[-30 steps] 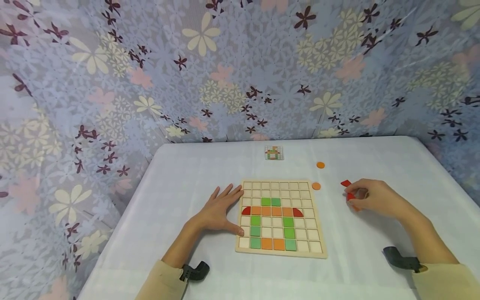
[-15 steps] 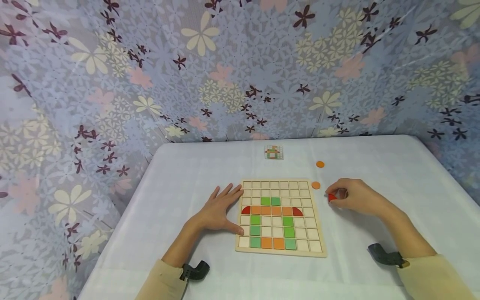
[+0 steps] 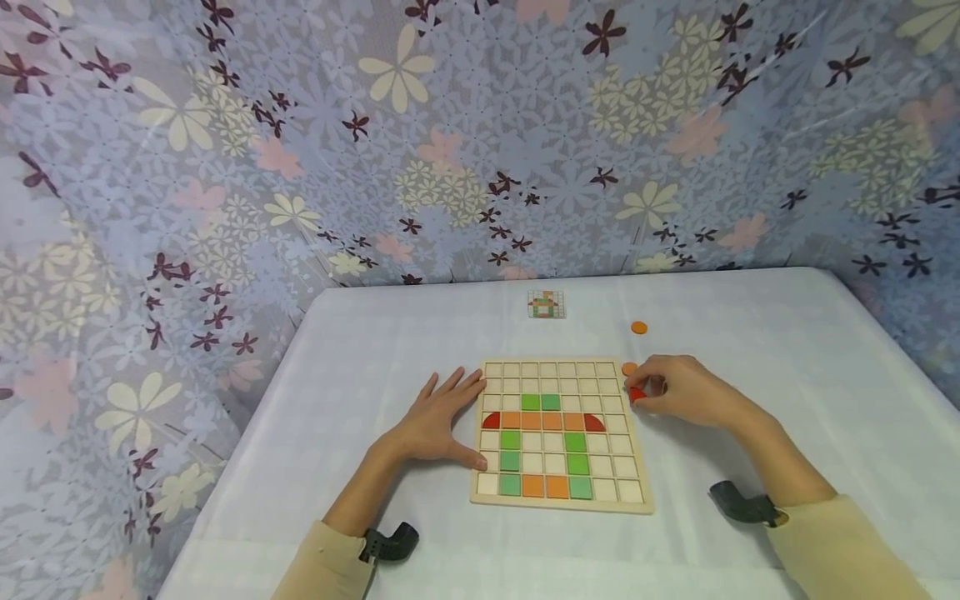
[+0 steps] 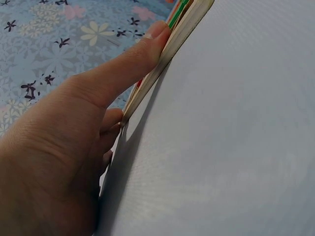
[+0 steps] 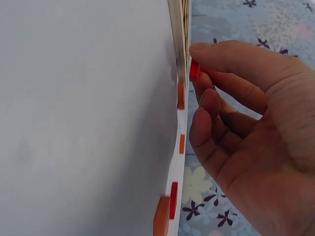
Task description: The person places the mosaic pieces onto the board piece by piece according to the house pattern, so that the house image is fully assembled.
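A wooden grid board lies on the table, with green and orange squares and two dark red rounded pieces set in its cells. My left hand rests at the board's left edge, fingers spread; in the left wrist view its thumb touches the rim. Between thumb and fingertips, my right hand pinches a small red piece beside the board's right edge. The exact shape of that piece is mostly hidden by the fingers. An orange disc lies close to the right fingertips.
Farther back lies another orange disc. A small pattern card sits behind the board. In the right wrist view, a red piece and an orange piece lie on the white tablecloth. A flowered curtain hangs behind.
My right hand has picked up the red piece and carried it left, from the loose pieces to the board's right edge. The left hand has stayed in place.
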`<state>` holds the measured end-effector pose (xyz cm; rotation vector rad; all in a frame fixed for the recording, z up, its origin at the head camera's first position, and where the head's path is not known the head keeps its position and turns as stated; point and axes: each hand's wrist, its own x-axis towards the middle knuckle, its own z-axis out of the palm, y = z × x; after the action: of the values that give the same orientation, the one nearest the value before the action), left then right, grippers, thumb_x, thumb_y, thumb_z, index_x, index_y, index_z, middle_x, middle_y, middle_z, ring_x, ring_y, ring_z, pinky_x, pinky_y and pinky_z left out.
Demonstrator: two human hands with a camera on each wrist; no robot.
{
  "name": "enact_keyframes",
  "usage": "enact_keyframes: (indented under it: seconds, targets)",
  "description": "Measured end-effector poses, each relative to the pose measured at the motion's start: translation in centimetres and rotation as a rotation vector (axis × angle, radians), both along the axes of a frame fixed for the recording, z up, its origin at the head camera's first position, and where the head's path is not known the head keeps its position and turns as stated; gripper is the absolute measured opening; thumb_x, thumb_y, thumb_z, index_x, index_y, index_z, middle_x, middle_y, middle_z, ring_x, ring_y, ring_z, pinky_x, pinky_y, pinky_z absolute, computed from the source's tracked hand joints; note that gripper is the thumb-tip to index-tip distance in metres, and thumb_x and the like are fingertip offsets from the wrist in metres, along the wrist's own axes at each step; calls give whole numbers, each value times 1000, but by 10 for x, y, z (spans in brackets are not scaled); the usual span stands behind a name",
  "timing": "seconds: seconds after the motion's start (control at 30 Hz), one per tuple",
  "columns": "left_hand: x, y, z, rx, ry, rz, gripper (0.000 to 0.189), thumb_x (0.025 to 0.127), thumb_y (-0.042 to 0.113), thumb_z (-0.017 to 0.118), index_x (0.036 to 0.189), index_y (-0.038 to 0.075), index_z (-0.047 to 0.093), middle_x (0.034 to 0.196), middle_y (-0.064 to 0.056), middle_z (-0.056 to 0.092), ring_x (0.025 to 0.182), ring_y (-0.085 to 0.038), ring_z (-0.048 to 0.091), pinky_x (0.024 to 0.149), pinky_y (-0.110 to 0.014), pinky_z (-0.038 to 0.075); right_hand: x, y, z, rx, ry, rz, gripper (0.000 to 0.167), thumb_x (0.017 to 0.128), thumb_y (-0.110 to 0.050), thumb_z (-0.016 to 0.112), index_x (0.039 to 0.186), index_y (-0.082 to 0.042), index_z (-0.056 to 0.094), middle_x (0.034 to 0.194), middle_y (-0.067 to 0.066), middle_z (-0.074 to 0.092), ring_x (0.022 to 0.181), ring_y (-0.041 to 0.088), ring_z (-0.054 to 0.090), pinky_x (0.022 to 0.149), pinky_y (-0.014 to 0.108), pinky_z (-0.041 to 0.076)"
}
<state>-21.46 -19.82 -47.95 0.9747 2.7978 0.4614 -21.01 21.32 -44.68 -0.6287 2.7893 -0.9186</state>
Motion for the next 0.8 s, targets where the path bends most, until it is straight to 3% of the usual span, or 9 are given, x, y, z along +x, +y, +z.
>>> enact_keyframes:
  seconds: [0.8]
  targets:
    - [-1, 0, -2, -7, 5, 3, 127, 54, 87, 63, 155, 21, 22, 160, 8, 13, 146, -17, 3, 115, -48, -1, -9, -41, -1, -36, -36, 102, 23, 80, -19, 79, 103, -16, 73, 87, -3, 61, 75, 15, 51, 63, 28, 45]
